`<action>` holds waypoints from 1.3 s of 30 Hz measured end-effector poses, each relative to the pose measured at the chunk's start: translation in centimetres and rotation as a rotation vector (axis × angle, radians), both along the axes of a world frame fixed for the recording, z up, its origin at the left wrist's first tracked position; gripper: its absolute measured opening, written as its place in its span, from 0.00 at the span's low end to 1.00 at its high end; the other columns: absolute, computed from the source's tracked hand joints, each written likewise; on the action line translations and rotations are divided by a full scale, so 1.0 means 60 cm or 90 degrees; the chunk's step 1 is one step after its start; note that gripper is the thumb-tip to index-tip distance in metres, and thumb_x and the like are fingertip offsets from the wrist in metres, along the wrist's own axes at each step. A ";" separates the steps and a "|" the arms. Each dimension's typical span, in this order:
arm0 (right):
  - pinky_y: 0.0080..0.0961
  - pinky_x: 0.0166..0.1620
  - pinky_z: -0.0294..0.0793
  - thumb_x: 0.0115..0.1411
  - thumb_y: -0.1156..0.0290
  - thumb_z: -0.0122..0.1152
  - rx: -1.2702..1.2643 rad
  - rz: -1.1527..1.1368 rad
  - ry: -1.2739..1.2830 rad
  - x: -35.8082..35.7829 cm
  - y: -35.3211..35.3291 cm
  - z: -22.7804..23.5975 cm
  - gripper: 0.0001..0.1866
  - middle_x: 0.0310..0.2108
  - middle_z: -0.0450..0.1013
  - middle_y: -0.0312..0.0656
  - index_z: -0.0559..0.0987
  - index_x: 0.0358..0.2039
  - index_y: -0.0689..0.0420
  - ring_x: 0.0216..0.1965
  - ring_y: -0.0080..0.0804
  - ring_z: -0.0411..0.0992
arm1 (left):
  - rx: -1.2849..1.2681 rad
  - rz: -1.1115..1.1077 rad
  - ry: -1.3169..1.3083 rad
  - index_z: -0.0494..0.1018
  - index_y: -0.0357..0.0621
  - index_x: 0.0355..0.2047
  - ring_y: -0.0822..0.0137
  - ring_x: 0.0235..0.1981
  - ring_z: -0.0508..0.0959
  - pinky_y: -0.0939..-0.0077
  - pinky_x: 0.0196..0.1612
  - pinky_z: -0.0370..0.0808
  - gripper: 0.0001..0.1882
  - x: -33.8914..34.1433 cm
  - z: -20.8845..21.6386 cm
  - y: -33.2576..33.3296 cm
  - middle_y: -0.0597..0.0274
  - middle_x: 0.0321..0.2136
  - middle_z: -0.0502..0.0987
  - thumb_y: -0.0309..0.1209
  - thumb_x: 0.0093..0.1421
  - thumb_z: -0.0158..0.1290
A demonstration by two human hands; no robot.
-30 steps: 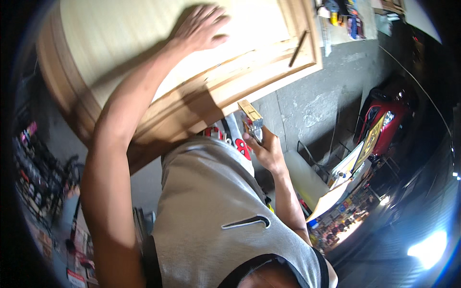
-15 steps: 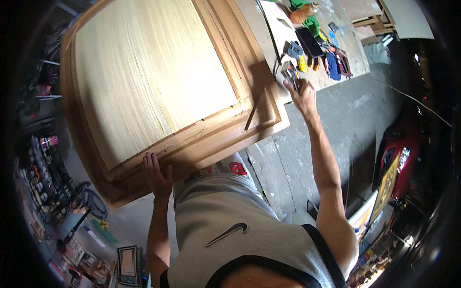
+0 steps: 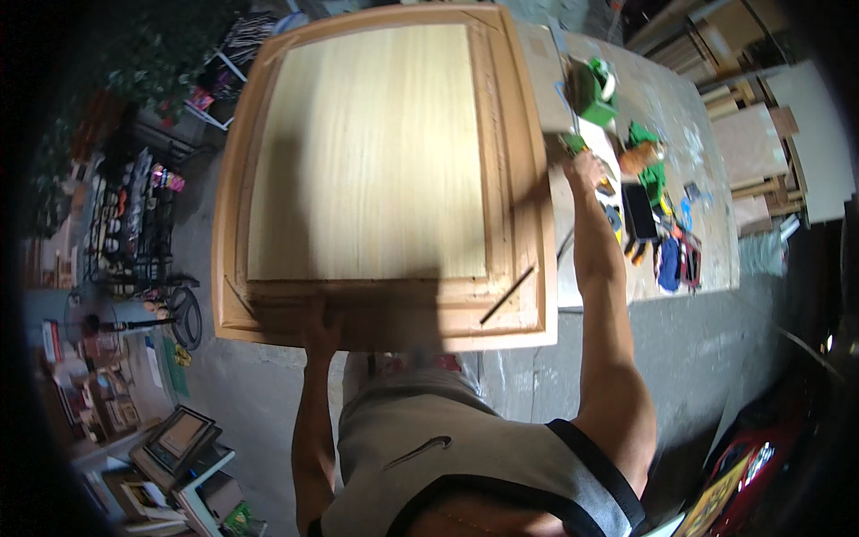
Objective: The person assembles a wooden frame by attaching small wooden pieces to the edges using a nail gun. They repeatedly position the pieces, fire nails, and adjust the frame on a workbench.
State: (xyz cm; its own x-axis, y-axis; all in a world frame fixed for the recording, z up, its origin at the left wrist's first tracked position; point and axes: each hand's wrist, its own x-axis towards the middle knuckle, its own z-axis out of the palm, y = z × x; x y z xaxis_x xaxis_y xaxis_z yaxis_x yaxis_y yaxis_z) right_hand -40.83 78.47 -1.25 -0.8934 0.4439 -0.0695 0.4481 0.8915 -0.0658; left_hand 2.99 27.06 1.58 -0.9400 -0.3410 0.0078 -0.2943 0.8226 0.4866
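A large wooden frame with a pale wood panel set inside it lies in front of me. My left hand rests on its near rail, fingers stretched over the wood and partly lost in shadow. Reaching out beyond the frame's right side, my right hand is closed over the workbench. A green and yellow piece shows at its fingertips, but I cannot make out its kind. Dark, thin strips cross the frame's near corners.
The workbench to the right bears a green tape dispenser, an orange bottle, a black phone, a tape measure and a blue cloth. Boards lean beyond it. A pedestal fan stands at left.
My view has turned, so the frame now sits straighter. My right hand has moved farther along the bench, past the tape measure. My left hand stays on the near rail.
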 end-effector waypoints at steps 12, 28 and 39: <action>0.51 0.52 0.66 0.51 0.38 0.61 -0.009 0.007 0.272 0.004 -0.087 0.041 0.38 0.49 0.68 0.54 0.72 0.52 0.57 0.52 0.57 0.66 | -0.118 0.390 -0.135 0.77 0.36 0.25 0.54 0.20 0.73 0.60 0.28 0.71 0.10 0.211 0.053 -0.057 0.52 0.19 0.75 0.32 0.56 0.62; 0.48 0.55 0.66 0.50 0.63 0.65 -0.491 1.006 0.588 0.571 -0.805 0.391 0.10 0.33 0.71 0.44 0.77 0.25 0.56 0.45 0.42 0.70 | 1.114 -0.362 -0.478 0.72 0.36 0.49 0.60 0.45 0.78 0.68 0.51 0.73 0.17 -0.107 0.165 0.007 0.52 0.45 0.76 0.28 0.62 0.45; 0.49 0.53 0.65 0.40 0.59 0.59 -0.464 1.022 0.596 0.638 -0.769 0.376 0.13 0.28 0.67 0.44 0.72 0.20 0.56 0.39 0.44 0.68 | 1.036 -0.492 -0.782 0.72 0.35 0.51 0.62 0.45 0.78 0.69 0.52 0.73 0.19 -0.090 0.154 0.056 0.53 0.47 0.76 0.30 0.61 0.44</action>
State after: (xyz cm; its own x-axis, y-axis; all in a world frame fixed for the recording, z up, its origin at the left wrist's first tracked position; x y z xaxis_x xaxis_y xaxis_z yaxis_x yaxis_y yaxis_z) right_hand -2.53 32.35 21.33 -0.2326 -0.5435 0.8066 -0.9702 0.0718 -0.2313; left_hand -2.41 30.42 10.84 -0.1653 0.9175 -0.3619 -0.8214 0.0750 0.5654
